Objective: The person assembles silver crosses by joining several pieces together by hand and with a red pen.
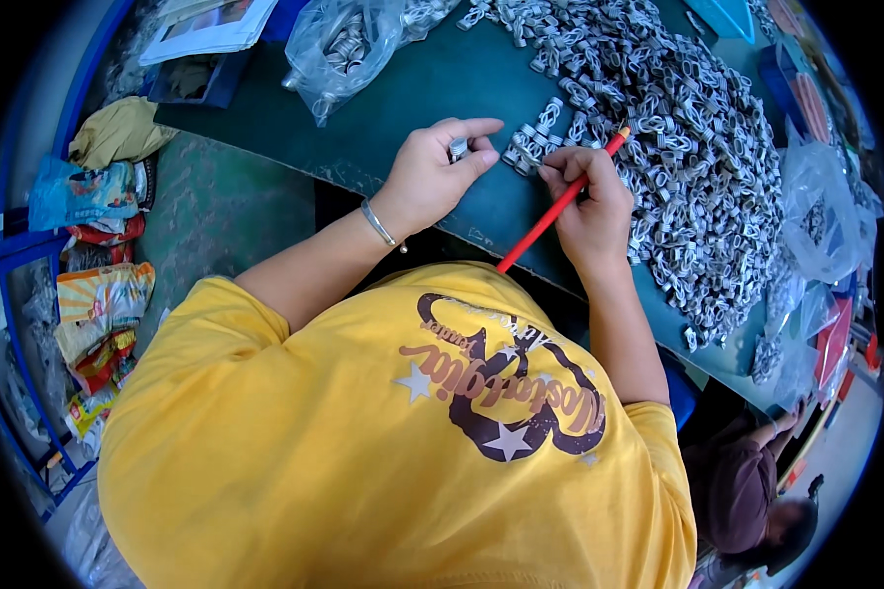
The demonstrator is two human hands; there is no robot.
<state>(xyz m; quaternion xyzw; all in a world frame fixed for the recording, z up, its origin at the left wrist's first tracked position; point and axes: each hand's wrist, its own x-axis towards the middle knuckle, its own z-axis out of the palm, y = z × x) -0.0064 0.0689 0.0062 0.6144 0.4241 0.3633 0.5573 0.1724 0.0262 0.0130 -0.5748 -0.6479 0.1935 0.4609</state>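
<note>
My left hand (427,179) is over the front of the green table. Its index finger and thumb point right, and a small grey ribbed piece (458,148) is held between thumb and curled fingers. My right hand (594,201) grips a red rod (545,229) with a pale orange tip, slanting from the pile down toward my shirt. Its thumb and index finger pinch close to a small cluster of grey looped pieces (527,145) on the table. A large pile of the same grey looped pieces (683,177) spreads beyond and right of my right hand.
A clear bag (349,54) of grey pieces lies at the far left of the table (304,123). Papers (211,27) rest over a blue bin (198,83). Clear bags (823,211) line the right side. Another person (742,481) sits at lower right. Colourful packages (103,304) hang at left.
</note>
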